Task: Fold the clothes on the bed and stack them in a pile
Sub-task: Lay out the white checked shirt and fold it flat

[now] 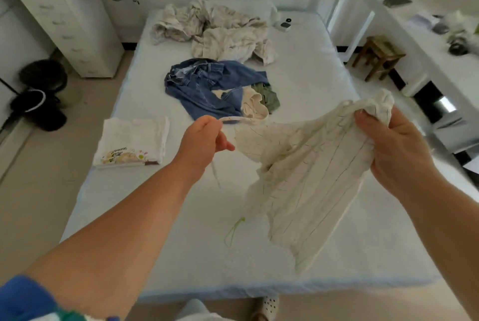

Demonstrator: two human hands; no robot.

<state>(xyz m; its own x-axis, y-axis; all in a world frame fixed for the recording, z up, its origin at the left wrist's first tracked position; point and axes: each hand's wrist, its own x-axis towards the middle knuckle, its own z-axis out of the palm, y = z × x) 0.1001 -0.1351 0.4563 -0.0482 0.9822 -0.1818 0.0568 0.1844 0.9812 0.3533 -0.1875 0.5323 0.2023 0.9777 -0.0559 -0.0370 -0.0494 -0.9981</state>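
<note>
The right hand (pixel 399 147) bunches the cream striped garment (pixel 305 170) in a tight grip; the left hand (pixel 204 136) pinches its strap (pixel 233 119). Below both grips it hangs over the bed (pixel 181 243), apparently light and limp; its edges look like the best holds.

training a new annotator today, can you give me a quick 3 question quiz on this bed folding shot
1. True or false: the right hand grips the cream striped garment and holds it up above the bed.
2. Which item is already folded? A) the blue jeans B) the white printed shirt C) the crumpled cream sheet
3. Fill in: the left hand pinches a thin white ____ of the garment.

Key
1. True
2. B; it lies flat near the bed's left edge, while the jeans and the sheet lie in heaps.
3. Strap
</note>
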